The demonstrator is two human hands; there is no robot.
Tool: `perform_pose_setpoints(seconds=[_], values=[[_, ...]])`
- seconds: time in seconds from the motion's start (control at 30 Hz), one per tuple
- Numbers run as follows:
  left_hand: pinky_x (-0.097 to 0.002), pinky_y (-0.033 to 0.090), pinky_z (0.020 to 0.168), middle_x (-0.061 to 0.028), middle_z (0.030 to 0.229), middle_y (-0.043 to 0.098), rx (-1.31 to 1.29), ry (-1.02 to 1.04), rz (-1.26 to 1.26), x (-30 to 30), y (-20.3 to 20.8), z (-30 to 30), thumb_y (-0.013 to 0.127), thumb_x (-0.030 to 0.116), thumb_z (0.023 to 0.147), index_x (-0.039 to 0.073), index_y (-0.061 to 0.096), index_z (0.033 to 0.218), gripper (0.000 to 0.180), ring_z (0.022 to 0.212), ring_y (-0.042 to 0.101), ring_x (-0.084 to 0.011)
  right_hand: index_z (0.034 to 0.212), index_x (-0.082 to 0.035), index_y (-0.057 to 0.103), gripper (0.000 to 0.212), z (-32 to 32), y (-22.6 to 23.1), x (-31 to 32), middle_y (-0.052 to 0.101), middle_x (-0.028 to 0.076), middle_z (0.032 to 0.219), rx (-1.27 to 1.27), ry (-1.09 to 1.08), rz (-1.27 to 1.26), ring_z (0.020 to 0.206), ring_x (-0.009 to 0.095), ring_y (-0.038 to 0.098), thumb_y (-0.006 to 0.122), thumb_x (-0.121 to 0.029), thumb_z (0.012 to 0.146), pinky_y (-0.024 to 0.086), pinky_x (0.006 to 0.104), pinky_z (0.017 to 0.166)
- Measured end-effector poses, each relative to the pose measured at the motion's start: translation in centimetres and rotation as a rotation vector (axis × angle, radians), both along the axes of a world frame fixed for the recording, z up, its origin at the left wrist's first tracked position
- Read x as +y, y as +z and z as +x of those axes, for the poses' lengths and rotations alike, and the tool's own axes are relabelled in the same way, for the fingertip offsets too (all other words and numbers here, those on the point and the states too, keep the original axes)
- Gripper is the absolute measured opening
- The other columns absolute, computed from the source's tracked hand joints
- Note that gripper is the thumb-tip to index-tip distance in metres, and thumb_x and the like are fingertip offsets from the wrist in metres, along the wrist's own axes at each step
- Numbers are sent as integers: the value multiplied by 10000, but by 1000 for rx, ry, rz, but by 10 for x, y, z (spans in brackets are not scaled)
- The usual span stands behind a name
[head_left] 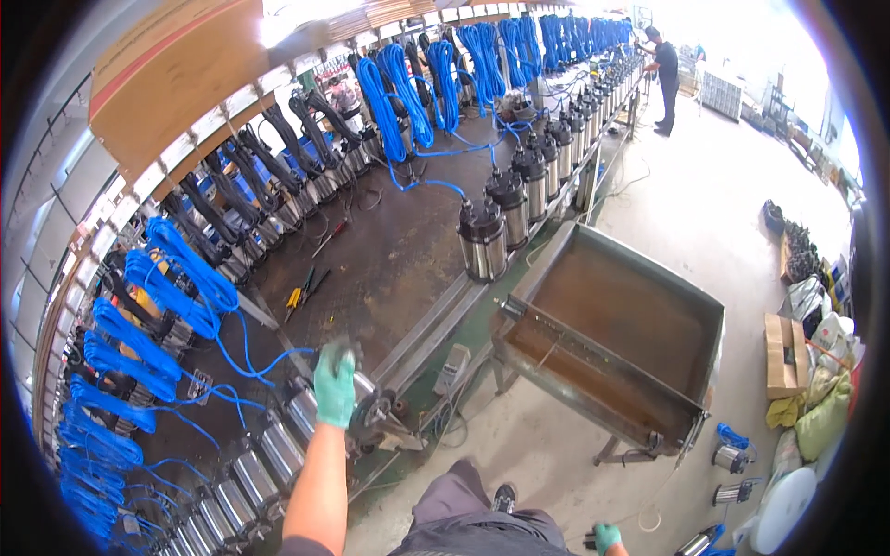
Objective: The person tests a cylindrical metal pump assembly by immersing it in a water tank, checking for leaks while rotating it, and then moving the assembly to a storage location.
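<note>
My left hand (335,389), in a green glove, reaches over the bench edge and closes on the dark top of a steel pump (362,381). Its fingertips are somewhat blurred, and the glove hides part of the pump. A blue cable (295,352) runs up to this hand from the left. Beside it, a row of shiny steel pumps (253,474) lines the lower left. Low at the bottom edge, my right hand (608,537), also green-gloved, hangs closed at my side. A small dark thing (590,538) shows at its fingers, too small to name.
Yellow-and-black pliers (298,295) lie on the dark bench (371,259). Upright pumps (482,243) line its right edge; blue cable coils (380,102) hang above. A metal tank (714,324) with brown liquid stands right. Loose pumps (732,458) lie on the floor. A person (664,79) stands far off.
</note>
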State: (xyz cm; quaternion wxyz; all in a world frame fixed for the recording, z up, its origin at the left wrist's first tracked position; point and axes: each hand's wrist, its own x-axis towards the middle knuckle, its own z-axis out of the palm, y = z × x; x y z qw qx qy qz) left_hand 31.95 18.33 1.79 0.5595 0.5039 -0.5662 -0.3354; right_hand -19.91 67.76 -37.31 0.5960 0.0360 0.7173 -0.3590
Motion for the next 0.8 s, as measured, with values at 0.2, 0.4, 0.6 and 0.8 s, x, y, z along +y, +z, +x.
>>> perform_pose_setpoints(seconds=[0.2, 0.4, 0.6, 0.8], values=[[-268, 493, 904, -84, 1190, 605, 93, 94, -209, -263, 14, -20, 655, 81, 954, -10, 492, 1338, 427, 1025, 598, -134, 1175, 19, 620, 335, 41, 93, -32, 698, 234, 989, 79, 89, 221, 826, 359, 701, 536, -202, 938, 598, 483, 718], [-340, 459, 1007, -158, 1207, 599, 95, 219, -291, -480, 37, -74, 777, 154, 859, -22, 422, 1403, 674, 1129, 593, -232, 1198, 21, 603, 338, 59, 191, -211, 694, 231, 1019, 222, 120, 164, 856, 352, 700, 524, -190, 945, 597, 470, 737], [-365, 461, 1010, -206, 1261, 615, -108, 252, -217, -588, 94, -96, 855, 276, 780, -37, 354, 1443, 888, 1143, 615, -286, 1220, 22, 587, 342, 59, 240, -322, 689, 229, 1050, 332, 123, 118, 885, 344, 699, 513, -177, 952, 596, 458, 755], [-373, 528, 841, -122, 1024, 675, -106, 130, -387, -654, 67, -78, 888, 176, 717, 16, 458, 1270, 718, 885, 662, -242, 1243, 24, 570, 348, 62, 244, -371, 685, 226, 1081, 339, 163, 110, 914, 336, 698, 502, -165, 959, 595, 446, 774]])
